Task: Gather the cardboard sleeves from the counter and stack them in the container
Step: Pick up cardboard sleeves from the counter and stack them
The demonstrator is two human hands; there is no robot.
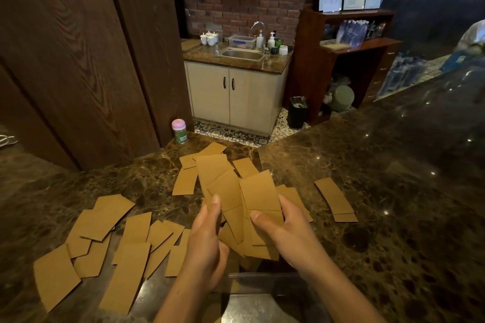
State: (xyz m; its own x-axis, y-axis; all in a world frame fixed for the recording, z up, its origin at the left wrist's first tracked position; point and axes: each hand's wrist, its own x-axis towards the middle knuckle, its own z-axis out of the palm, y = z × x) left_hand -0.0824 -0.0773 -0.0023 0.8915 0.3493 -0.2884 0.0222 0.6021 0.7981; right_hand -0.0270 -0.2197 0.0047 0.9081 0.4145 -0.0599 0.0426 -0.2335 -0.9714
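Observation:
Both hands grip a fanned bunch of flat brown cardboard sleeves [246, 207] above the dark marble counter [393, 217]. My left hand [207, 241] pinches the bunch's left side with the thumb on top. My right hand [286, 228] clasps its right side. Directly below the hands stands a clear plastic container [262, 296] at the counter's near edge; its inside is partly hidden by my arms. Several loose sleeves [110, 241] lie scattered at the left, several more [202, 165] lie beyond the hands, and a small stack [334, 199] rests at the right.
A small green jar with a pink lid [179, 130] stands at the counter's far edge beside a dark wooden panel [78, 60]. Beyond the counter are a sink cabinet [236, 92], a black bin [298, 112] and a wooden shelf unit [354, 55].

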